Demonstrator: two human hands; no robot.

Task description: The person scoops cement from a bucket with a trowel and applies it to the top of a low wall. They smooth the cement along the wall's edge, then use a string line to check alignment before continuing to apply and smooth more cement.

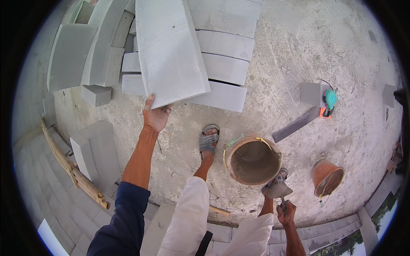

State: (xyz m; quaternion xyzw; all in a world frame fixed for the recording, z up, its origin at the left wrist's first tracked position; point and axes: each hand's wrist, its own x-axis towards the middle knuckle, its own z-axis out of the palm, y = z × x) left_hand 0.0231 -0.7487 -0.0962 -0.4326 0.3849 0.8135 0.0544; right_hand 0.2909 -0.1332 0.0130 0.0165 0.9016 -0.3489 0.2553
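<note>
A long light-grey block (pixel 173 55) lies slanted on top of a stack of similar blocks (pixel 226 68). My left hand (pixel 156 116) grips its near left corner, thumb up on the edge and the other fingers curled beneath. Low on the right, beside my right leg, my right hand (pixel 287 213) is closed around the handle of a trowel (pixel 280 190). The trowel's blade points away from me and overlaps my right sandal in view. Just beyond it stands a round bucket (pixel 230 170) with grey mortar (pixel 255 164) inside.
A hand saw (pixel 295 124) lies on the concrete floor near a small block (pixel 312 94) with a teal reel (pixel 329 99) against it. A tipped orange-brown bucket (pixel 326 177) is at the right. More blocks (pixel 96 147) and bamboo poles (pixel 81 179) stand at the left.
</note>
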